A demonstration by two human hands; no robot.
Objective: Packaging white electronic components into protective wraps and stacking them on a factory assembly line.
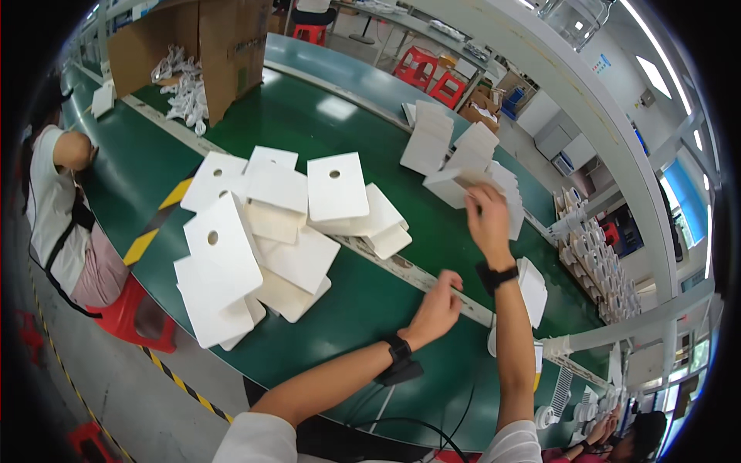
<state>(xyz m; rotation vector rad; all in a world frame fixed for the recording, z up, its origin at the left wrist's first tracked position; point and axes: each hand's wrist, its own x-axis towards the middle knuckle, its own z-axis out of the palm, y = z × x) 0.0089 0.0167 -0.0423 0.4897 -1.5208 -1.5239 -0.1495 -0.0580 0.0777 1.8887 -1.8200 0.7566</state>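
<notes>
My right hand (489, 224) reaches across the green bench, its fingers pinched on the edge of a white flat panel (448, 189). Beyond and around it stand leaning rows of similar white panels (428, 139). My left hand (434, 310) hovers over the near side of the bench with loosely bent fingers apart and nothing visible in them. To its left lies a loose pile of white square panels (224, 245) with rounded corners, several with a round hole. Each wrist wears a black band.
A cardboard box (231, 54) with white bundled parts stands at the far left. A metal rail (394, 270) runs along the bench. A person (65, 201) sits at left on a red stool (139, 320). Racked white reels (594, 262) stand at right, beyond a pale frame (625, 332).
</notes>
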